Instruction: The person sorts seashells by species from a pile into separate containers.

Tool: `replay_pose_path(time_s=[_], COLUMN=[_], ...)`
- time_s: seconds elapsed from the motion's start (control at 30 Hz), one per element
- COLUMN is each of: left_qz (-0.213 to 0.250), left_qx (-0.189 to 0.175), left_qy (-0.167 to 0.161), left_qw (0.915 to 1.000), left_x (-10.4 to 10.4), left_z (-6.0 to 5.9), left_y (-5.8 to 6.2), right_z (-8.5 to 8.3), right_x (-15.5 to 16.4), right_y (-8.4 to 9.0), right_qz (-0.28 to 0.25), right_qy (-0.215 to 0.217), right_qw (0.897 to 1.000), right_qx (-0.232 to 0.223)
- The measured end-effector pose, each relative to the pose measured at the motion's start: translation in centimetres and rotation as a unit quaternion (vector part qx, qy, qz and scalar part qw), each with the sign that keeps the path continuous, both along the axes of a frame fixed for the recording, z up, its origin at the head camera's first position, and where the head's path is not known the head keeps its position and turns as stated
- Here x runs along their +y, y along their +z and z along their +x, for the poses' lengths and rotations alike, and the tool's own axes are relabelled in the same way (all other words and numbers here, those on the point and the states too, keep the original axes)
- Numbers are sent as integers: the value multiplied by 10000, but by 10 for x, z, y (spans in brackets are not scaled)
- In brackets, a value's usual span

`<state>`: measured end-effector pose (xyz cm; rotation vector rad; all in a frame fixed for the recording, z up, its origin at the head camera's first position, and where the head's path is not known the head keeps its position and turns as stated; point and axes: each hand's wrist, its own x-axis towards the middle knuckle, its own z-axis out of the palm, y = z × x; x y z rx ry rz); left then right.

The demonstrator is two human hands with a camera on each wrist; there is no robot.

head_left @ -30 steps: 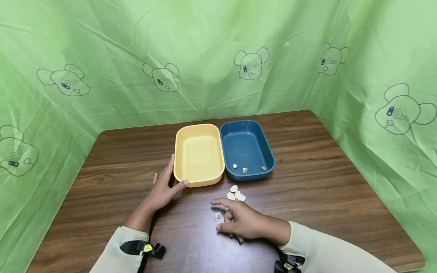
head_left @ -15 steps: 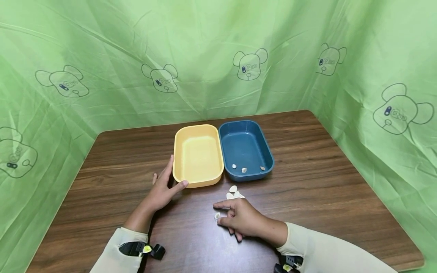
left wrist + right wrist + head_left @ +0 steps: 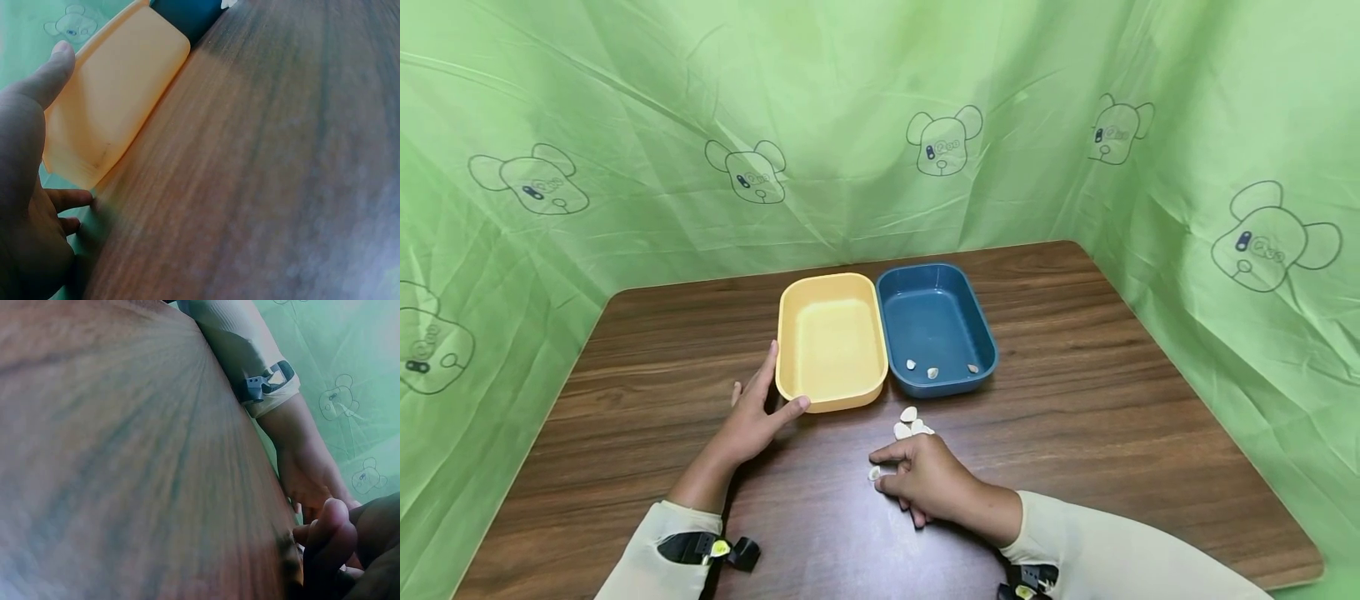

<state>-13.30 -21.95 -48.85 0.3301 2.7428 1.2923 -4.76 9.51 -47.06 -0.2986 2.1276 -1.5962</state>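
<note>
- Apparently part-way along: three small pale pieces [image 3: 932,373] lie toward the near end of the blue tray [image 3: 934,321], judged as the portion done.
- Cluster of pale pieces [image 3: 909,414]: on the table [image 3: 1112,417], just near of that tray, partly hidden by the right hand [image 3: 934,483]; by judgement, the portion left.
- Loose piece [image 3: 874,473]: nearer and slightly left of the cluster, between right thumb and forefinger, which stand apart; whether the thumb touches it cannot be told.
- Left hand [image 3: 752,427]: fingers spread, resting against the near left corner of the yellow tray [image 3: 831,333].
- Surface: dark brown wood grain, far corners rounded, glare toward the near side; the trays stand side by side.
- Room: green curtain [image 3: 850,83] at far, left and right, printed with cartoon animal heads [image 3: 945,148].
</note>
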Motion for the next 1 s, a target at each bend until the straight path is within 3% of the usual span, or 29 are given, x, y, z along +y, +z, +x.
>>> replay_pose_path(time_s=[1.0], left_qz=[-63], left_qx=[67], left_qy=[-10], left_qw=[10000], left_x=[0], left_z=[0], left_y=[0], right_z=[0], right_x=[-3], right_y=[-3], right_qz=[177], right_qy=[74], right_qw=[9995], right_qx=[261])
